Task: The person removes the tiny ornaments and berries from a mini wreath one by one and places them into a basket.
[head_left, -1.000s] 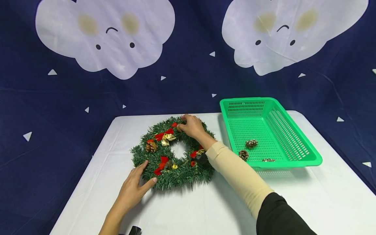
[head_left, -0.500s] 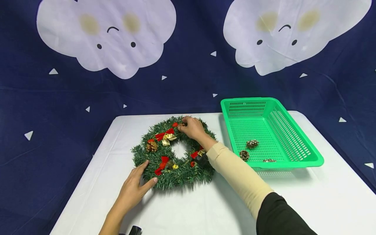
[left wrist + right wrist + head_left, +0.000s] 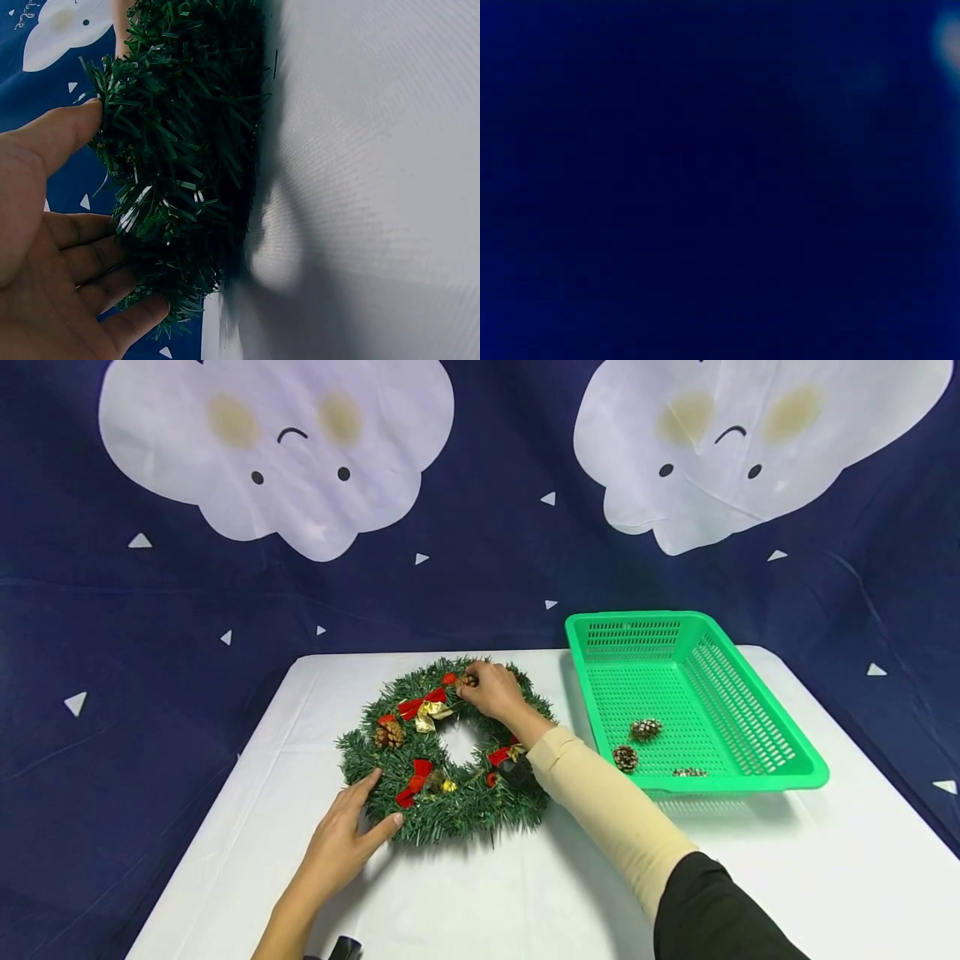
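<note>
A green tinsel wreath (image 3: 450, 818) lies on the white table, trimmed with red bows, gold ribbon and pine cones. At its far side my right hand (image 3: 497, 689) pinches a small brown pine cone (image 3: 468, 681) against the greenery, beside a red berry (image 3: 449, 679). My left hand (image 3: 341, 835) rests on the wreath's near left edge, thumb and fingers spread. In the left wrist view, that hand's fingertips (image 3: 94, 112) touch the outer tinsel. Another pine cone (image 3: 389, 732) sits on the wreath's left side. The right wrist view is dark and blurred.
To the right stands a green plastic basket (image 3: 813, 772) with a few frosted pine cones (image 3: 646, 730) in its near part. A dark blue cloth (image 3: 480, 585) with white clouds hangs behind the table. A black object (image 3: 345, 948) shows at the bottom edge.
My right hand's fingers have drawn slightly nearer, and more of the pine cone shows at their tips. The left hand and wreath stay put; the view has shifted a little.
</note>
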Available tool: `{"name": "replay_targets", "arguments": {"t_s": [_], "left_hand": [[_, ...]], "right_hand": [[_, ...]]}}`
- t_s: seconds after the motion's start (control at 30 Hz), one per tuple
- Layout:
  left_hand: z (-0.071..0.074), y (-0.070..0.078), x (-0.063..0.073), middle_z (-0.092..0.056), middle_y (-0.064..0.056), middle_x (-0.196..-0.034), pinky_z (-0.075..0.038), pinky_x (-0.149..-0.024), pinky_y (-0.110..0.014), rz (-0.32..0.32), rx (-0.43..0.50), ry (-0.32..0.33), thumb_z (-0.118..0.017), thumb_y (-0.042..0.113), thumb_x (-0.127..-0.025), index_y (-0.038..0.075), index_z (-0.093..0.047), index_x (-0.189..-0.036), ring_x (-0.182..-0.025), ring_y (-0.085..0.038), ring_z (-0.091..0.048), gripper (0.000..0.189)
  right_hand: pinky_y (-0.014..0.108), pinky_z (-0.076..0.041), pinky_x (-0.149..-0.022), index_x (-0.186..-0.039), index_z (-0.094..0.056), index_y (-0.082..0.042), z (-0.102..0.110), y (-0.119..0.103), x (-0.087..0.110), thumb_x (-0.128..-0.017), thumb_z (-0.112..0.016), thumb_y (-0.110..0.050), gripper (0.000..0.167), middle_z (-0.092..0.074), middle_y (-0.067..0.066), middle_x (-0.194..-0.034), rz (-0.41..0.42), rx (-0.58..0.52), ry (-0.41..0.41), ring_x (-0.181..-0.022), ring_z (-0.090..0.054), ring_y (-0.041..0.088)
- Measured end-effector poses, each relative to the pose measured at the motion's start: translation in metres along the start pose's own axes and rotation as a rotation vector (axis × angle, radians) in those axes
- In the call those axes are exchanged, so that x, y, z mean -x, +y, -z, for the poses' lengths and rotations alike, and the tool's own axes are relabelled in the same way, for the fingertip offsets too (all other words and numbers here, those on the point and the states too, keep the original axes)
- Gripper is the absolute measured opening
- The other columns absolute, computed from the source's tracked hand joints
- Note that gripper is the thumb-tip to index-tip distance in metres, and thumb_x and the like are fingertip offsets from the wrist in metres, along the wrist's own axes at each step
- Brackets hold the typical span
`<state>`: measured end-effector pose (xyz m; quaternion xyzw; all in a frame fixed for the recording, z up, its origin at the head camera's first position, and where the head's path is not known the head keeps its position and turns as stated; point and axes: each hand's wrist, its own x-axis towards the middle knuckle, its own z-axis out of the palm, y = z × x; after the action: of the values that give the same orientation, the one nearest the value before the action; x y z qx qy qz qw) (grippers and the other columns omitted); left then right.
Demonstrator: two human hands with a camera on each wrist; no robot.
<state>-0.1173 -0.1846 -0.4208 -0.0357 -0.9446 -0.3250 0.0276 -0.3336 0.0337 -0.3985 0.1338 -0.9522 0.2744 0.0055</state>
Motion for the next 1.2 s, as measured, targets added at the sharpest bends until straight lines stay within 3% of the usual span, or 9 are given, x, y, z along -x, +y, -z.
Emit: {"name": "replay_targets", "arguments": {"t_s": [0.53,0.9,1.2], "left_hand": [[0.001,0.000,0.000,-0.037,-0.019,-0.149,-0.031,-0.102,-0.067,-0.009,-0.001,-0.003,-0.061,0.052,-0.086,0.013,-0.031,-0.148,-0.137,-0.044,-0.032,0.079],[0.000,-0.001,0.000,-0.037,-0.019,-0.149,-0.031,-0.102,-0.067,-0.007,0.001,-0.002,-0.060,0.052,-0.087,0.014,-0.030,-0.149,-0.137,-0.044,-0.033,0.079],[0.001,-0.001,0.001,-0.037,-0.020,-0.149,-0.031,-0.102,-0.067,-0.007,-0.002,0.000,-0.060,0.052,-0.087,0.014,-0.030,-0.149,-0.136,-0.044,-0.032,0.079]], "right_hand": [[0.043,-0.044,-0.100,-0.126,-0.060,-0.011,0.000,0.001,0.005,-0.088,-0.065,-0.033,0.044,-0.067,0.007,-0.116,0.028,-0.016,0.047,-0.110,-0.059,0.028],[0.043,-0.041,-0.105,-0.124,-0.060,-0.012,0.006,-0.003,0.009,-0.087,-0.066,-0.035,0.044,-0.067,0.007,-0.118,0.015,-0.005,0.072,-0.118,-0.055,0.030],[0.042,-0.047,-0.096,-0.122,-0.062,-0.012,0.016,-0.007,0.011,-0.087,-0.066,-0.035,0.042,-0.067,0.008,-0.116,0.036,-0.004,0.102,-0.111,-0.058,0.029]]}}
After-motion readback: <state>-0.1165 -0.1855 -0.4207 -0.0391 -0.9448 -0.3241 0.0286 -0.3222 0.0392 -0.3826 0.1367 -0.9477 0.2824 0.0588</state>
